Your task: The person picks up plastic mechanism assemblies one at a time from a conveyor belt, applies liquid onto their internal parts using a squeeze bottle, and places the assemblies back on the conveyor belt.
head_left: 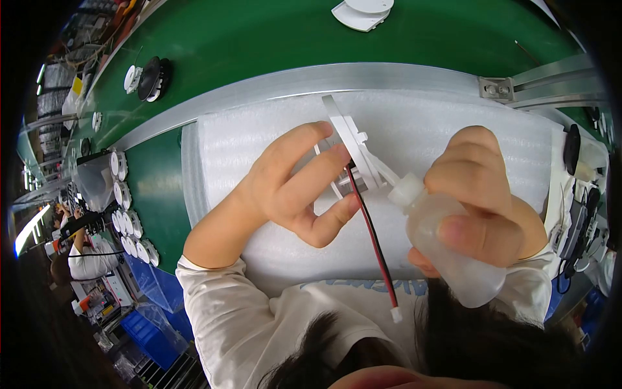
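Note:
Tilted on its edge, a white plastic part (350, 139) is held in the fingers of my left hand (295, 178). A red and black wire (372, 236) hangs from it and ends in a small white connector (396, 315). My right hand (476, 188) is wrapped round a translucent squeeze bottle (453, 249). The bottle's nozzle points up and left, and its tip is at the side of the white part; whether they touch I cannot tell. White foam sheeting (259, 117) lies beneath both hands.
A metal rail (272, 85) runs behind the foam, with a green belt (259, 39) beyond it. White round parts (133, 223) line the left side. A black disc (150, 78) and a white part (364, 13) lie on the belt. Another person (91, 259) is at far left.

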Tool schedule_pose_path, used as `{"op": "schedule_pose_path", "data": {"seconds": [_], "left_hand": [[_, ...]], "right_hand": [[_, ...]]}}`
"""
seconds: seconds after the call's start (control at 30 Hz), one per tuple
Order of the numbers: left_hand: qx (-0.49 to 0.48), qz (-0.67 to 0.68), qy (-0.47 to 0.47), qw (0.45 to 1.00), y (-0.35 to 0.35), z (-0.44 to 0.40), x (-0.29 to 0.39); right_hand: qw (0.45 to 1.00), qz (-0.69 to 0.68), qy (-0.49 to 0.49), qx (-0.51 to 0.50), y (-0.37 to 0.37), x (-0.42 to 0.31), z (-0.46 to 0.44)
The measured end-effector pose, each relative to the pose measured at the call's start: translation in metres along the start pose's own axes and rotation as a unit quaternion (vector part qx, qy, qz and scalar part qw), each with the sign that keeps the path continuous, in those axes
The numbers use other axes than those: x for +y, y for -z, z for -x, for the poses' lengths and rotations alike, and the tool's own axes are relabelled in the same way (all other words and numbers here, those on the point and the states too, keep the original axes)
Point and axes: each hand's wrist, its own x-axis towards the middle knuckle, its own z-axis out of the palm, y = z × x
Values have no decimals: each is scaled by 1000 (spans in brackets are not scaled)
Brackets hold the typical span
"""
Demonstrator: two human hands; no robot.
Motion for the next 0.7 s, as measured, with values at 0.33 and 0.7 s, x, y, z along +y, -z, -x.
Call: {"op": "schedule_pose_path", "data": {"seconds": [0.33, 0.7], "left_hand": [[-21, 157, 85, 984, 10, -8, -4], [55, 201, 235, 949, 3, 1, -5]], "right_hand": [[993, 73, 62, 66, -15, -1, 4], [987, 90, 118, 54, -15, 6, 5]]}}
